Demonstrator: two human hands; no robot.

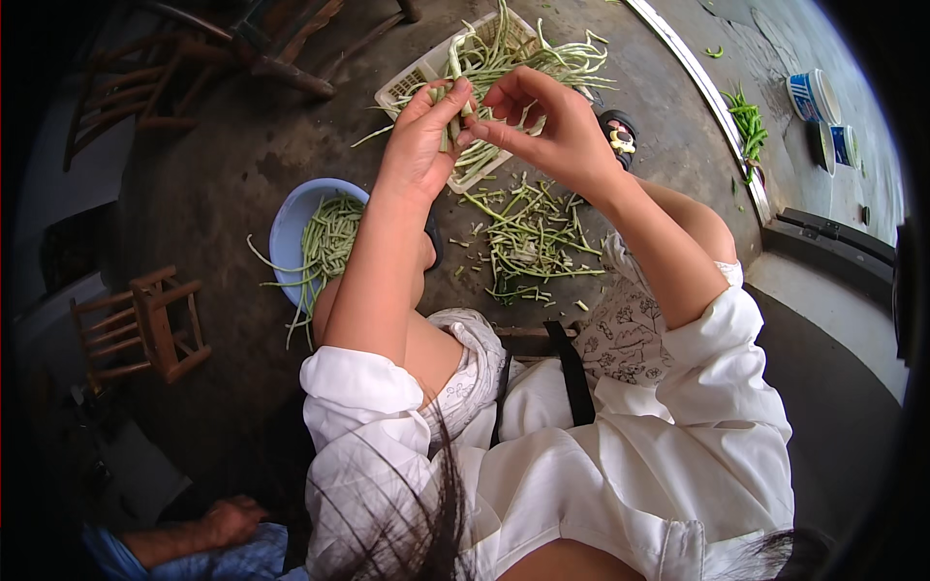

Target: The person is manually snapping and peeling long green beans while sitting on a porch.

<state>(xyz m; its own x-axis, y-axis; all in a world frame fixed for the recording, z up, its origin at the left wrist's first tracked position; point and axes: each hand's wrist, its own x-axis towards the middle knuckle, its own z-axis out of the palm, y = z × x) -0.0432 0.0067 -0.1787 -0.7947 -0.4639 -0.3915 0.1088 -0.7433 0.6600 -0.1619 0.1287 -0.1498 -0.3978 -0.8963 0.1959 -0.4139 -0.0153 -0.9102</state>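
My left hand is closed around a long green bean and several short bean pieces, over the front of a cream plastic basket. Close beside it on the right is my right hand, its fingers curled with a gap between thumb and forefinger. The right thumb tip is at the held bean; whether it touches is hard to tell. A heap of whole long beans fills the basket and hangs over its rim. Below my left forearm, a blue plastic basin holds snapped bean pieces, partly hidden by the arm.
Bean trimmings lie on the concrete floor between my feet. Wooden chairs stand at left. Green peppers lie by a metal door track, near paint buckets. Another person's hand shows at lower left.
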